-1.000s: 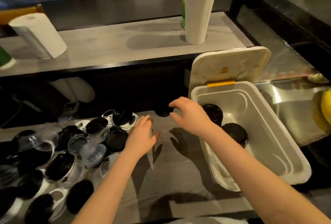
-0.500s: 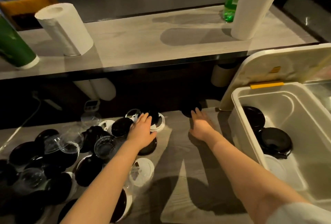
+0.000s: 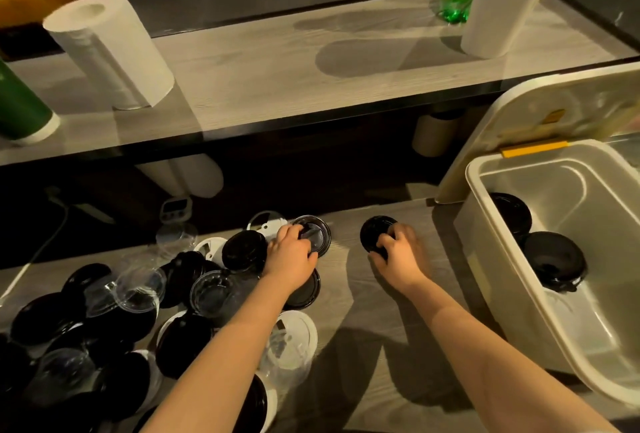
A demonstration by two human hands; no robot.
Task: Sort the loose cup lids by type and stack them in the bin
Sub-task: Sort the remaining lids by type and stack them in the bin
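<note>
Right hand grips black lid; left hand grips another lid.

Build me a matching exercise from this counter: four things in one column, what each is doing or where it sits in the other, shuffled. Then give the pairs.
1. paper towel roll
2. left hand
3. right hand
4. bin

a. grips a lone black lid between pile and bin
b. holds stacked black lids, cover flipped open
c. stands on the raised counter
d. grips a dark lid at the pile's far edge

Pairs: 1-c, 2-d, 3-a, 4-b
</note>
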